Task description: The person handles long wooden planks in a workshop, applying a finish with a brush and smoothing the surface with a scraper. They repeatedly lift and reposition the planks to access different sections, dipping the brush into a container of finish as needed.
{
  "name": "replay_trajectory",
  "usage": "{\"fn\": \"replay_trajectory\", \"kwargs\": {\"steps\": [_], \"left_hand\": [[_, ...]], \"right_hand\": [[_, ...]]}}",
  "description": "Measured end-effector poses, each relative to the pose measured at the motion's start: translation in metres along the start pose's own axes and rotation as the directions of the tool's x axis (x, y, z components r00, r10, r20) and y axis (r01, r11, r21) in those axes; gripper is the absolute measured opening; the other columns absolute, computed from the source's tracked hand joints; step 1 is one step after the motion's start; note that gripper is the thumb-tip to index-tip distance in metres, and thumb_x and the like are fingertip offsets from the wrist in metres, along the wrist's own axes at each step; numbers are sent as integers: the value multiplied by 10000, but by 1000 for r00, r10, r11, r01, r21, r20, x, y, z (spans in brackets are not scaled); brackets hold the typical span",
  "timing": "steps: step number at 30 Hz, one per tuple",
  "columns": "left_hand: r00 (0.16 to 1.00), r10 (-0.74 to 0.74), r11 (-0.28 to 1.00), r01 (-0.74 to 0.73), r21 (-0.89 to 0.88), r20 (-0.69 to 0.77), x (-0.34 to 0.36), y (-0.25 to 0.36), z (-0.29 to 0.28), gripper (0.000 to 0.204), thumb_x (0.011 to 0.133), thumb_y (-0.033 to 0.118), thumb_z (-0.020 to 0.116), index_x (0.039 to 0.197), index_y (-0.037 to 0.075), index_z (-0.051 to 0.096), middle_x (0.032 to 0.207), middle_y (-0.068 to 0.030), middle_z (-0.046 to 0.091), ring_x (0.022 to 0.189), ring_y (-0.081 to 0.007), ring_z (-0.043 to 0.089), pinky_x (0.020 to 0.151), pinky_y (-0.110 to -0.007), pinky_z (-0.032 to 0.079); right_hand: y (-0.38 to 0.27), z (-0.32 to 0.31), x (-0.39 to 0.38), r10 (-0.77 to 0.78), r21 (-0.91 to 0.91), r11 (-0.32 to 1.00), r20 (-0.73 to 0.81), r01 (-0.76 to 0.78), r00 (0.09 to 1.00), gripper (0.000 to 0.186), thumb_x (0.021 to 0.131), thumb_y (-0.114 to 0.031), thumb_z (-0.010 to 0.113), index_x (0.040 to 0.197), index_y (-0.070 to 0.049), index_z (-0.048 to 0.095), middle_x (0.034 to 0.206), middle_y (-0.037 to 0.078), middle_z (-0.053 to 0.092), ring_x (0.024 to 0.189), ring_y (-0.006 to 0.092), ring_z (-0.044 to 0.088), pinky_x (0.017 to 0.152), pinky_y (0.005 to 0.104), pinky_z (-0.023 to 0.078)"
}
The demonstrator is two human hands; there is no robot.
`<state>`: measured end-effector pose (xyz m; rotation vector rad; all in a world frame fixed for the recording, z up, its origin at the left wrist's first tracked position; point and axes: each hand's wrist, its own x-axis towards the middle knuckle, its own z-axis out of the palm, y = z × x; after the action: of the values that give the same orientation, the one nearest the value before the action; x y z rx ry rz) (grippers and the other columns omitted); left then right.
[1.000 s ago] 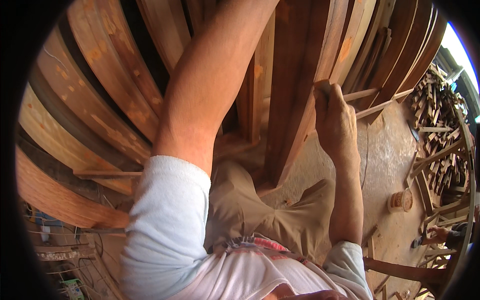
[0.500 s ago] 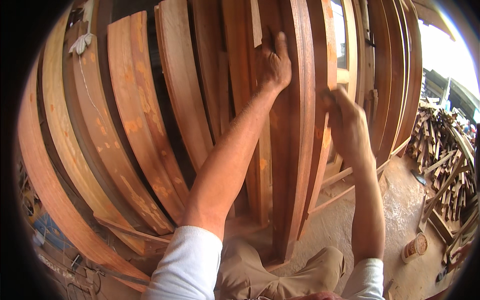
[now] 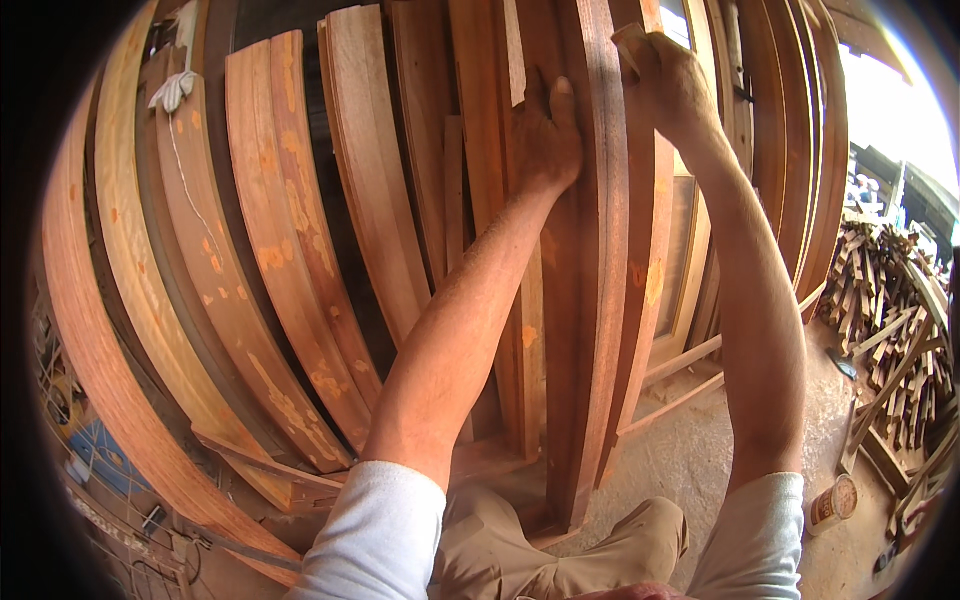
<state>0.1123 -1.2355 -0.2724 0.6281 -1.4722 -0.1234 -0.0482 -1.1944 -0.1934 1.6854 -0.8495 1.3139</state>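
Note:
An upright brown wooden door-frame post (image 3: 590,330) stands before me, its long edge facing me. My left hand (image 3: 548,140) is closed round its left side, thumb up and fingers partly hidden behind the wood. At the post's upper right, my right hand (image 3: 680,85) pinches a small tan folded piece (image 3: 630,50) that looks like sandpaper. That piece is close to the post's right edge; whether it touches the wood I cannot tell.
Several upright boards (image 3: 290,200) lean in a row at left, some with orange patches. A pale glove (image 3: 172,92) hangs on one. Low wooden rails (image 3: 690,355) lie at right. Beyond are a bucket (image 3: 832,505) and a heap of offcuts (image 3: 885,310).
My right hand has moved up along the post, from about mid-height to near the top of view, with the tan piece. My left hand keeps its place on the post.

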Motion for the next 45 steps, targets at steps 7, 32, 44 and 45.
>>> {"fn": "replay_trajectory", "kwargs": {"steps": [7, 32, 44, 45], "left_hand": [[1000, -11, 1000, 11, 24, 3, 1, -6, -4, 786, 1078, 576, 308, 1631, 23, 231, 1447, -357, 468, 1393, -470, 437, 1164, -506, 376], [1000, -19, 999, 18, 45, 19, 4, -10, 9, 789, 1077, 591, 294, 1646, 57, 169, 1374, -342, 453, 1211, -458, 579, 1058, -509, 485], [995, 75, 997, -74, 11, -72, 3, 6, 20, 758, 1093, 498, 328, 1527, -123, 347, 1328, -352, 609, 1283, -450, 584, 1097, -455, 449], [996, 72, 997, -70, 38, -53, 4, -6, 8, 752, 1093, 492, 331, 1526, -123, 348, 1290, -355, 627, 1253, -454, 604, 1072, -460, 464]], "right_hand": [[-38, -19, 20, 391, 408, 783, 266, -470, 881, 372, 1027, -396, 570, 1087, -49, 692, 830, 82, 688, 710, 171, 659, 718, 345, 516], [39, -22, 85, -412, -250, 713, 605, 654, 681, 207, 915, -80, 598, 1093, -52, 699, 1012, 127, 705, 916, 297, 700, 777, 412, 572], [72, -25, 36, -721, -102, 618, 321, 779, 614, 254, 1063, -196, 479, 1172, -40, 646, 843, 52, 591, 708, 137, 527, 645, 315, 427], [45, -19, 30, -396, -30, 903, 327, 428, 858, 282, 1058, -236, 479, 1171, -39, 647, 819, 57, 598, 698, 143, 545, 646, 318, 439]]}}
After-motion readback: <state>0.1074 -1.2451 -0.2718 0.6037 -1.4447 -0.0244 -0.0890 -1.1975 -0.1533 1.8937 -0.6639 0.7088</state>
